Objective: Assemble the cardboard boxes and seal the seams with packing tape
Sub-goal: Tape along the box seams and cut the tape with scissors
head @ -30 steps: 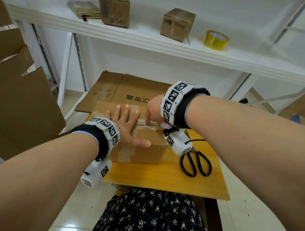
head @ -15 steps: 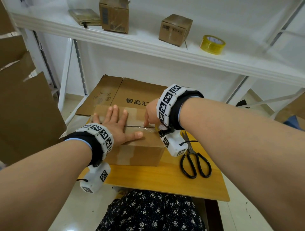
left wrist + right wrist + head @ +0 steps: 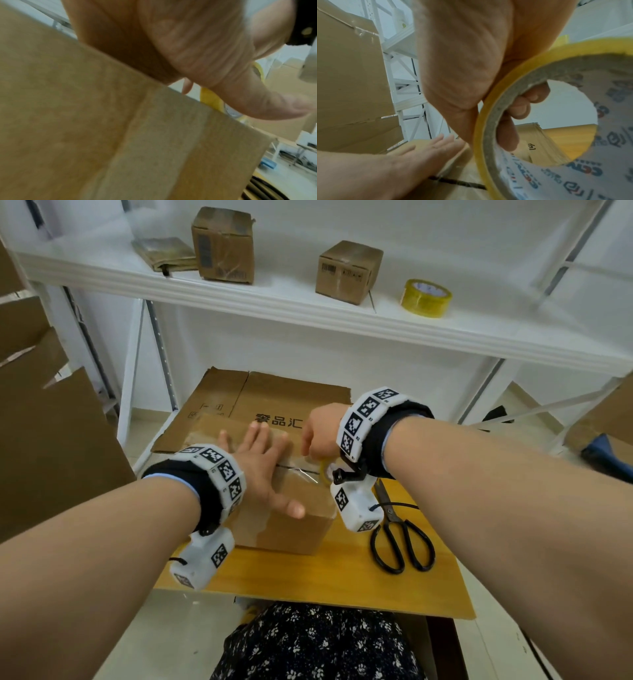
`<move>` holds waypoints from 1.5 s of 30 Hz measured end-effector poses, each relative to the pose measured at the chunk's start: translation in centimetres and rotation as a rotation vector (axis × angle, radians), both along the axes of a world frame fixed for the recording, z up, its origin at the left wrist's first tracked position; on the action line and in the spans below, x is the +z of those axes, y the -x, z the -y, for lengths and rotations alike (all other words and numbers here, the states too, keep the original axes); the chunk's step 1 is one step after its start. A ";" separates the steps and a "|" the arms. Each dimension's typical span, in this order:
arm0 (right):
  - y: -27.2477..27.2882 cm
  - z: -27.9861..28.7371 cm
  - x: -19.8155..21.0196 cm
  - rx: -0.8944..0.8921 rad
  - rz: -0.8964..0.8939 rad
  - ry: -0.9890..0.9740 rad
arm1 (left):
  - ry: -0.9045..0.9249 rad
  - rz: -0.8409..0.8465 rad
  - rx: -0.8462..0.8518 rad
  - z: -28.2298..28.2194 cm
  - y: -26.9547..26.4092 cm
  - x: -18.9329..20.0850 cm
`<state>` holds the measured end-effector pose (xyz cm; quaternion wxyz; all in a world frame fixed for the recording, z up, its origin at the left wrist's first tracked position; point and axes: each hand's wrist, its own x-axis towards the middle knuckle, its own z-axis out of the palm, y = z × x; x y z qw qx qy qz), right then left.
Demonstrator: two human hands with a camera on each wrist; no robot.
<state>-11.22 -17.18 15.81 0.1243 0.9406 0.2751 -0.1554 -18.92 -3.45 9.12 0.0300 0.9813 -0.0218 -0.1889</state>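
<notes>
A small brown cardboard box (image 3: 294,522) sits on the wooden table (image 3: 308,583), flaps folded down with a dark centre seam (image 3: 457,182). My left hand (image 3: 263,470) lies flat on the box top with fingers spread, pressing clear tape along the seam. My right hand (image 3: 320,436) hovers at the box's right end and grips a yellow roll of packing tape (image 3: 489,135), thumb outside and fingers through the core. A clear strip (image 3: 303,470) runs from the roll across the seam under the left hand. The left wrist view shows the box side (image 3: 102,128) and my palm.
Black scissors (image 3: 400,539) lie on the table right of the box. A flattened carton (image 3: 274,402) lies behind it. The white shelf (image 3: 342,316) above holds two small boxes, a flat packet and a second tape roll (image 3: 425,298). Large cardboard sheets (image 3: 44,440) stand on the left.
The left hand has slid along the seam toward the left end of the box, smoothing tape. The right hand with the roll has stayed at the right end.
</notes>
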 end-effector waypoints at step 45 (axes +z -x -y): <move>-1.4 4.8 -2.1 -0.149 -0.023 0.064 | 0.070 -0.023 -0.028 2.2 -1.6 -2.8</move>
